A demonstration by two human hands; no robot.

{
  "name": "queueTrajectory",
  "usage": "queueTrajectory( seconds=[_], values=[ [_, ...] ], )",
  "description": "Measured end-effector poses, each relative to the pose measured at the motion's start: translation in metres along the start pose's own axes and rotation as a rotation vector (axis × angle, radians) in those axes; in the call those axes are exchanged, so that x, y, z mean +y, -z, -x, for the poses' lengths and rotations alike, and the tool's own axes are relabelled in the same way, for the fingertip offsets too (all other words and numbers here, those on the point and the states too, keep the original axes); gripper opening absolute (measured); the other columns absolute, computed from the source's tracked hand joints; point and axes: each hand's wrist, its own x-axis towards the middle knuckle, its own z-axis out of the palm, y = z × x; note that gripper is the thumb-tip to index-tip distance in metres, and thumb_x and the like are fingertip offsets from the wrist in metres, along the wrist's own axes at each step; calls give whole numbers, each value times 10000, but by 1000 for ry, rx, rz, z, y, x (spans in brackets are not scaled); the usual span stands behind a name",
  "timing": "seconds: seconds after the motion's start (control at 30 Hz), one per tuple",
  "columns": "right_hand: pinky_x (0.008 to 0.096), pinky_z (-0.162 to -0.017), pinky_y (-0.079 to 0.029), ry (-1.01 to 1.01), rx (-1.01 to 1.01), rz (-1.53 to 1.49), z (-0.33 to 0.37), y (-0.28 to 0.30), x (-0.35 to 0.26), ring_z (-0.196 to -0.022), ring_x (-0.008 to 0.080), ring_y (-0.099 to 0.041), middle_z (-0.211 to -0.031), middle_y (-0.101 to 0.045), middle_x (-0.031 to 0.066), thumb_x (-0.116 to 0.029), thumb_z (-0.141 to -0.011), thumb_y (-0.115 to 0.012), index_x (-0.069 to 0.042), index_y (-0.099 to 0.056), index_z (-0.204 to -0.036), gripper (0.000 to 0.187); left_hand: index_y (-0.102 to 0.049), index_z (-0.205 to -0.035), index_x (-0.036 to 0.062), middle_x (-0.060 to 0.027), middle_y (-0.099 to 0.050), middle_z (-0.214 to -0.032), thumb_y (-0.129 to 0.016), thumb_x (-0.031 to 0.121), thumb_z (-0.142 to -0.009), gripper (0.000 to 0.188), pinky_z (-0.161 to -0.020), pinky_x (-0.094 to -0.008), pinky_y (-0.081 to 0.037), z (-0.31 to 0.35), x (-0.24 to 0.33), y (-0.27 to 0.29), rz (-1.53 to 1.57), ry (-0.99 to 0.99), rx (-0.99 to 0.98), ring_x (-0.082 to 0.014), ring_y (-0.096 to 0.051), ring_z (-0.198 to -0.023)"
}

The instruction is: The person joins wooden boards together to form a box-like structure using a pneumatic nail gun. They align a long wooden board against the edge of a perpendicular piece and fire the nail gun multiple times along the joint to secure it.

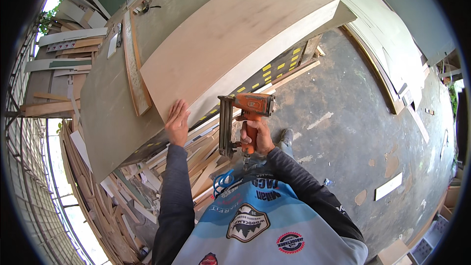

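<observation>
My right hand (260, 137) is wrapped round the grip of an orange pneumatic nail gun (251, 104), which is held upright in front of my body with its dark magazine to the left. A blue air hose (223, 182) hangs beneath it. My left hand (177, 120) lies flat, fingers stretched out, at the near left corner of a long wooden box panel (240, 24). That panel has a pale brown top and a white front edge, and it rests on a greenish-grey worktable (105, 113). The gun is apart from the panel.
A narrow wooden strip (132, 64) and a dark small tool (146, 7) lie on the table. Scrap boards (201, 167) are piled beneath the near edge. White sheets (387, 34) stand at the right. On the grey floor (338, 132) lies a white offcut (388, 186).
</observation>
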Motion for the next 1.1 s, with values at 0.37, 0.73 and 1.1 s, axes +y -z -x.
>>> queueTrajectory(
  seconds=[0.37, 0.73, 1.1],
  values=[
    [312, -463, -439, 123, -53, -24, -14, -22, 52, -461, 143, -478, -654, -618, 112, -208, -953, -557, 25, -541, -1198, 339, -655, -1328, 35, -120, -603, -1431, -809, 157, -844, 523, -1131, -412, -417, 25, -52, 55, 149, 81, -151, -302, -526, -1377],
    [310, -479, -444, 251, 16, 16, -19, -26, 68, -470, 130, -466, -665, -596, 103, -249, -964, -544, 7, -532, -1233, 371, -631, -1354, 14, -146, -591, -1441, -790, 133, -863, 530, -1130, -395, -409, 29, -64, 41, 283, 32, -110, -313, -474, -1419],
    [308, -500, -434, 271, -9, 29, -20, -27, 70, -481, 123, -456, -669, -591, 92, -254, -975, -542, 53, -539, -1264, 422, -626, -1364, 18, -151, -588, -1445, -790, 129, -863, 539, -1132, -393, -400, 31, -66, 40, 310, 45, -106, -312, -467, -1425]
  ],
)
